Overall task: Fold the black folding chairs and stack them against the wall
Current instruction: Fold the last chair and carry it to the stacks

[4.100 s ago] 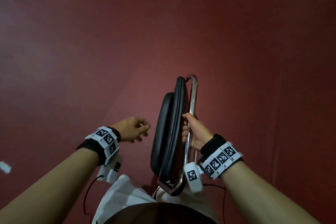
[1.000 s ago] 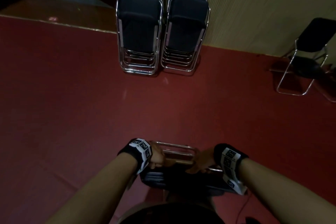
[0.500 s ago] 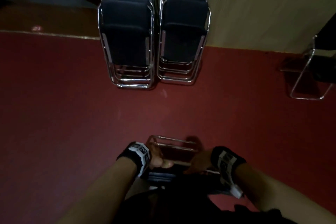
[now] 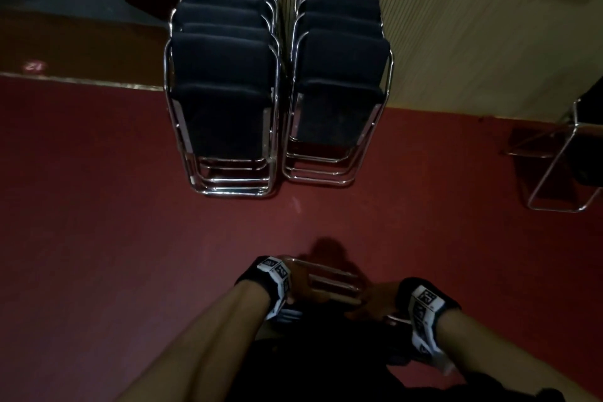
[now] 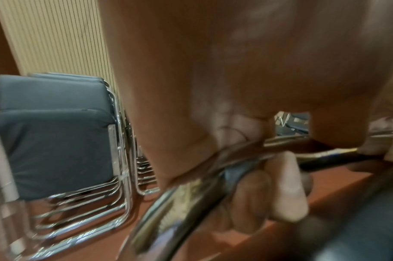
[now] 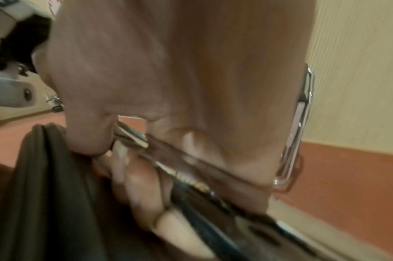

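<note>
Two hands (image 4: 336,294) round folded chair's (image 4: 329,284) shiny chrome tubing.

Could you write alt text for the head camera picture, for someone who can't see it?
Two bare hands, left hand and right hand, grip a folded black chrome-framed chair above red floor. Ahead, two stacks of folded black chairs lean on a ribbed beige wall.

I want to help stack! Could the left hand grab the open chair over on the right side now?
Probably not. The left hand is busy gripping the chrome frame of the folded black chair, and the unfolded black chair stands far off to the right.
</note>
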